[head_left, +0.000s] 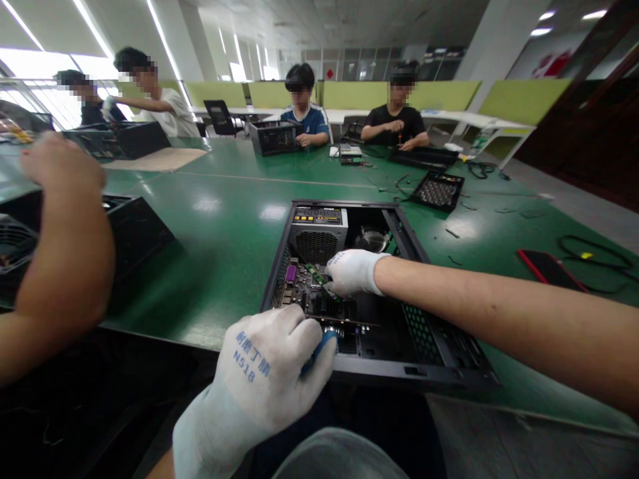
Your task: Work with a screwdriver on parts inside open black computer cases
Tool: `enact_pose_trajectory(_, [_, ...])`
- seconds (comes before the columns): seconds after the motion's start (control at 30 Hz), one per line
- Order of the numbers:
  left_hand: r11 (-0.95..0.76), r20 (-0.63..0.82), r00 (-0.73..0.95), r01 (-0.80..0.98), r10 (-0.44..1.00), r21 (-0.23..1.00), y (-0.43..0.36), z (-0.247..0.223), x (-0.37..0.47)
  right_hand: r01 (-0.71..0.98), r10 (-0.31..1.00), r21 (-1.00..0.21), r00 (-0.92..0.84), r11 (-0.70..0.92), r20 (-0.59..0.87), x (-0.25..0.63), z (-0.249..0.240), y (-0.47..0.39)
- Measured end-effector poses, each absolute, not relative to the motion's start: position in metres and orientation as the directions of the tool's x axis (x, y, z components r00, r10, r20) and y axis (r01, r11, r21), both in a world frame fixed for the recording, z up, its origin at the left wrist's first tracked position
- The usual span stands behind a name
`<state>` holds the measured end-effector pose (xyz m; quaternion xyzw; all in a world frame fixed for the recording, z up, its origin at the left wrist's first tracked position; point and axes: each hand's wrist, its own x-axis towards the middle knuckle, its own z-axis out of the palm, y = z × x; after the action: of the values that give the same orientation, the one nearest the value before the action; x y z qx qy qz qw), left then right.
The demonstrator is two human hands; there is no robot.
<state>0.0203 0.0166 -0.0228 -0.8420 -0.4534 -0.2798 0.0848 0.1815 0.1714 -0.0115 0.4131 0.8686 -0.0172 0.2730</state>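
An open black computer case [428, 255] lies on its side in front of me. Inside it are a power supply [319, 243], a round metal cooler [372, 239] and a motherboard [294, 293] with a purple port. My right hand [352, 273], in a white glove, pinches a green memory stick [315, 274] just over the motherboard. My left hand [272, 372], gloved in white with a blue palm, is at the case's near left corner. Its fingers are curled in, and what they grip is hidden behind them.
A co-worker's arm [70, 246] reaches in at the left over another black case [134, 233]. Farther right are a tray of small parts [438, 191], a red-edged phone [549, 269] and a black cable [599, 247]. Several people work on cases across the green table [224, 193].
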Motion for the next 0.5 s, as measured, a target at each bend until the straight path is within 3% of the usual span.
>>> enact_pose_trajectory(0.23, [-0.568,0.527,0.435,0.815,0.73,0.114,0.017,-0.024,0.02,0.733,0.663,0.16,-0.47,0.661,-0.583,0.159,-0.031,0.187])
enact_pose_trajectory(0.5, [-0.578,0.551,0.425,0.805,0.718,0.132,0.017,-0.021,0.022,0.793,0.703,0.12,-0.446,0.597,-0.554,0.164,-0.034,0.193])
